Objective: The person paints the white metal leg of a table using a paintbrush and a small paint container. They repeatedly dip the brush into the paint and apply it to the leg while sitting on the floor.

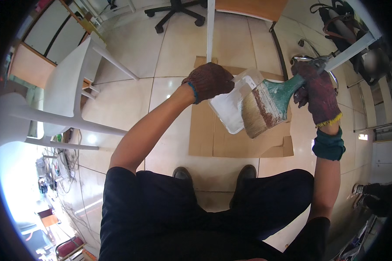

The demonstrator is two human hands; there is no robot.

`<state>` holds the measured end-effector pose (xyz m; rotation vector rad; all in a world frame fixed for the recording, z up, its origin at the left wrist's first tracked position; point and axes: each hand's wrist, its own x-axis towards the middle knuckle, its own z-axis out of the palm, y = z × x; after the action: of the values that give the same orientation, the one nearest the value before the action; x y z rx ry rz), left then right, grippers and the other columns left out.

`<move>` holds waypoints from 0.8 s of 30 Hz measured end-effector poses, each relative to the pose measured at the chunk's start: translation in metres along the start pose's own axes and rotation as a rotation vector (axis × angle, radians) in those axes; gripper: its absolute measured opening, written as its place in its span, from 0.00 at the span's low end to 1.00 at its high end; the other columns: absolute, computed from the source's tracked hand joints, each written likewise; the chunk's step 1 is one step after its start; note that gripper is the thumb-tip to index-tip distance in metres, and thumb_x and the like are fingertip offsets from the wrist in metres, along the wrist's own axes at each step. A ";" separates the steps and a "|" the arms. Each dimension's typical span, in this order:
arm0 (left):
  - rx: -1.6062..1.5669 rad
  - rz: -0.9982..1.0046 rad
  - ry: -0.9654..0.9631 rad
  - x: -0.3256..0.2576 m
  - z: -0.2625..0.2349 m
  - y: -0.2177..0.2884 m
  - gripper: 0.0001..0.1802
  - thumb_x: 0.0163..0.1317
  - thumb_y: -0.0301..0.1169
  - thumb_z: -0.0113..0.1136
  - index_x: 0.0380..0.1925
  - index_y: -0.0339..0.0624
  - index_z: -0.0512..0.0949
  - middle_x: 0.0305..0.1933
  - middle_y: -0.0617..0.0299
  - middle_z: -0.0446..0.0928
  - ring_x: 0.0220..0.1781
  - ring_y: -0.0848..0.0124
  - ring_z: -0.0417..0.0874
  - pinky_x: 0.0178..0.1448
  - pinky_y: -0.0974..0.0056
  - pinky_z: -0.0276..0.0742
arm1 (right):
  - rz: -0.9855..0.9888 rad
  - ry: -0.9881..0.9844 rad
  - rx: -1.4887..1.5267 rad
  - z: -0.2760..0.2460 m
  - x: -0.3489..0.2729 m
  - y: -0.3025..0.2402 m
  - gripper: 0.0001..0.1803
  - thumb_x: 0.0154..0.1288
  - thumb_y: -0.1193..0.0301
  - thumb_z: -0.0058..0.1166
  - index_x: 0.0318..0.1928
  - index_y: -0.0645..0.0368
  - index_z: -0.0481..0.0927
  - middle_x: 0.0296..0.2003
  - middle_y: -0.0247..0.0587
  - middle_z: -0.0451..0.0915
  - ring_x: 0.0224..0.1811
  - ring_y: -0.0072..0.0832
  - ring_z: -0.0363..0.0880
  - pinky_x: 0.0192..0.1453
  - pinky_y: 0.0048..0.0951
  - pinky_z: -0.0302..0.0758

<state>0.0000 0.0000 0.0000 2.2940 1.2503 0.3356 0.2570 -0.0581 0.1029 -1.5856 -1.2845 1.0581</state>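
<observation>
My left hand, in a dark maroon knit glove, is closed on the upper rim of a white plastic tub with white inside. In my right hand, gloved too with a yellow cuff edge, is a wide paintbrush. Its green handle runs up into my fingers, and its tan bristles point down and left in front of the tub. Reddish-brown stains mark the ferrule. Whether the bristles touch the tub I cannot tell. Beneath both lies a flattened sheet of brown cardboard on the tiled floor.
A white chair stands on the left. Just past my hands rise a white table leg and a slanting white leg. A black office chair base is at the back, bags far right. A person's shoes show at right; cables lie left.
</observation>
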 end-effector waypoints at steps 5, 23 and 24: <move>-0.086 -0.076 -0.005 -0.002 0.005 0.011 0.18 0.56 0.43 0.49 0.29 0.43 0.82 0.28 0.50 0.80 0.32 0.53 0.81 0.44 0.53 0.77 | 0.087 -0.050 -0.115 0.017 0.013 0.019 0.22 0.64 0.52 0.53 0.36 0.61 0.79 0.17 0.34 0.74 0.13 0.20 0.72 0.15 0.19 0.66; 0.097 -0.024 0.053 0.019 0.019 0.022 0.17 0.63 0.43 0.50 0.41 0.47 0.82 0.34 0.52 0.82 0.38 0.54 0.83 0.47 0.54 0.78 | -0.048 -0.204 -0.254 0.005 0.041 0.051 0.23 0.66 0.50 0.48 0.40 0.60 0.77 0.19 0.33 0.72 0.16 0.22 0.74 0.19 0.21 0.69; 0.101 -0.015 0.049 0.020 0.020 0.021 0.17 0.63 0.43 0.49 0.40 0.47 0.82 0.34 0.52 0.82 0.38 0.54 0.83 0.47 0.54 0.78 | -0.007 -0.178 -0.215 0.005 0.041 0.049 0.22 0.67 0.51 0.48 0.40 0.59 0.77 0.19 0.33 0.73 0.17 0.21 0.74 0.19 0.21 0.69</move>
<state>0.0342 0.0013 -0.0059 2.3732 1.3365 0.3319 0.2717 -0.0247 0.0508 -1.6732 -1.5666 1.1066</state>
